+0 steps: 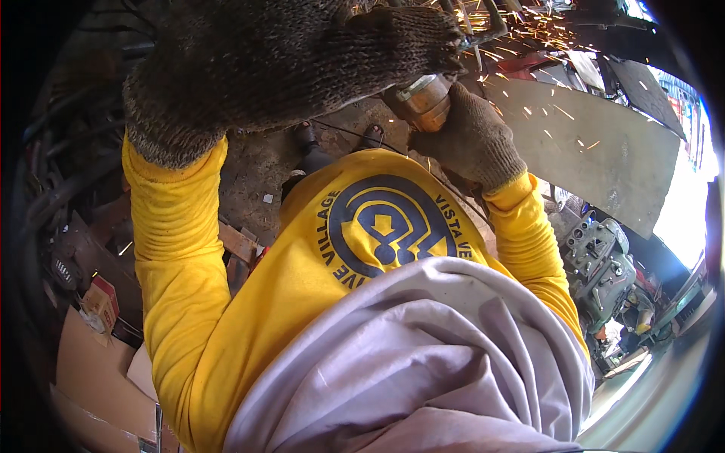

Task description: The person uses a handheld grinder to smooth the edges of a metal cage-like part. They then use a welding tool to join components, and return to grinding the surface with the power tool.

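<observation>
My right hand, in a brown knitted work glove, is wrapped round an angle grinder; only part of its metallic housing shows. My left hand, in the same kind of dark knitted glove, looms large at the top, just left of the grinder. Its fingers are closed and reach toward a bent metal rod, but what they grip is hidden. Sparks spray to the right from beside the rod and fall past my right hand. The grinder's disc cannot be seen.
A large flat sheet lies at the right. Below it stands a greasy metal machine part among clutter. Cardboard and a small box lie at the lower left. A dark cable crosses the floor near my feet.
</observation>
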The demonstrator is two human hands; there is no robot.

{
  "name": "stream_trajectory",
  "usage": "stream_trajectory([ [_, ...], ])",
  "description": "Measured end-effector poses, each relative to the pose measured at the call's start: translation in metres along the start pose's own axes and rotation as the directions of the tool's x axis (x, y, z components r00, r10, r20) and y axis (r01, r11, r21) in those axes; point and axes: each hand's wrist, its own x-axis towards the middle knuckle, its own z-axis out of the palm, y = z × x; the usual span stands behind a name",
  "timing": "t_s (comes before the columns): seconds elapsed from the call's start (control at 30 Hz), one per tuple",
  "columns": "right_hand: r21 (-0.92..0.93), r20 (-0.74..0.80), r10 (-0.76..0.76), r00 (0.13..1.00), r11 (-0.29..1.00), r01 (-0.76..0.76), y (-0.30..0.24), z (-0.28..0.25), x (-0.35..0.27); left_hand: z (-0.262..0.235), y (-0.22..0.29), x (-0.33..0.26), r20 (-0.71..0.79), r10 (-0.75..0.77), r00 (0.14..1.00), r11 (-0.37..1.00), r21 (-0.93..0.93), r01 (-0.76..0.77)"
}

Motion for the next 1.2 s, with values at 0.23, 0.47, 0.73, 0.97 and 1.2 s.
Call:
stream_trajectory([
  [0.23,-0.014,-0.067,-0.017,0.998,1.000,0.016,-0.002,-0.003,-0.002,0.002,-0.010,0.001,0.034,0.363,0.931,0.873,0.337,-0.353],
  [0.47,-0.056,-0.041,0.002,0.999,0.998,-0.004,0.006,0.003,0.003,0.005,0.000,0.005,-0.047,0.181,0.982,0.970,0.176,-0.170],
  [0.73,-0.056,-0.048,-0.014,0.999,0.998,0.011,0.003,0.000,0.001,0.008,-0.001,-0.004,-0.068,0.132,0.989,0.977,0.179,-0.118],
  [0.97,-0.095,-0.035,0.044,0.998,0.994,-0.047,0.002,0.002,0.001,-0.004,0.006,0.001,0.056,0.066,0.996,0.951,0.300,-0.079],
  [1.2,-0.015,0.013,-0.048,0.999,0.999,0.048,-0.010,-0.010,-0.001,0.006,0.000,-0.004,-0.042,0.038,0.998,0.990,0.136,-0.032],
])
